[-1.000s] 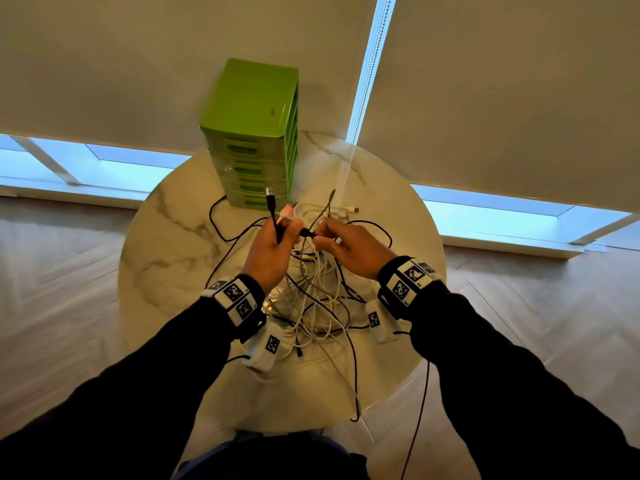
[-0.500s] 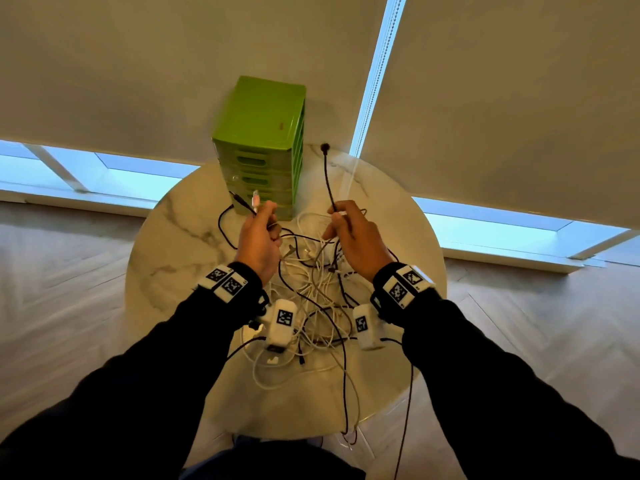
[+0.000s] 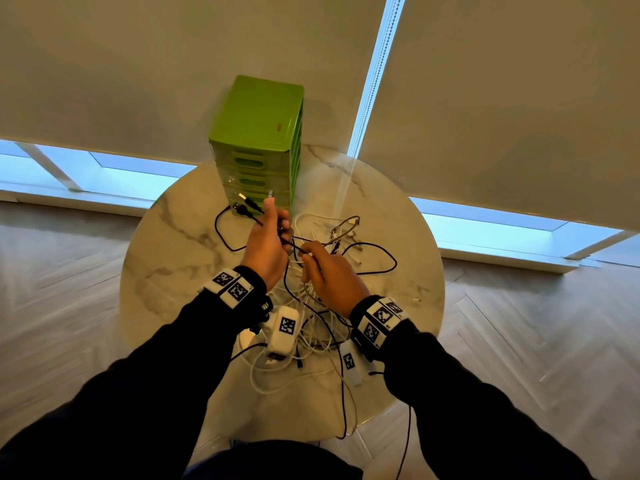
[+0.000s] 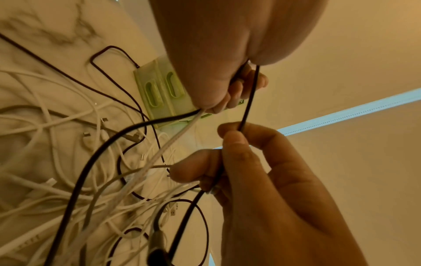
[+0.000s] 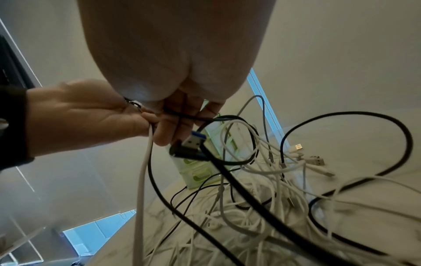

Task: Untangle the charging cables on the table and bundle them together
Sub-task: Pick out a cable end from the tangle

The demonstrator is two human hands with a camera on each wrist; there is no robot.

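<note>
1. We work over a round marble table (image 3: pixel 166 258), with one green drawer unit (image 3: pixel 258 140) standing just beyond our grip.
2. The tangle of charging cables (image 3: pixel 311 306) lies on the table right below and behind both hands; white ones and black ones cross so thickly that we cannot give a sure count of either.
3. Our left hand (image 3: pixel 265 247) is clenched around gathered cable ends: we count two black USB plugs (image 3: pixel 242 206) and one white plug tip (image 3: pixel 270 194) sticking out above the fist.
4. Our right hand (image 3: pixel 332 275), just beside the left, pinches one thin black cable (image 4: pixel 249 97) that runs taut from the left fist to its fingertips (image 4: pixel 234 142).
5. One black angled plug with a blue insert (image 5: pixel 190 146) hangs right under the right hand's fingers.
6. We judge these cords light, limp and fairly slick, so they will slide and snag on loops; taking hold near the stiff plugs and feeding each length through gently seems safest.
</note>
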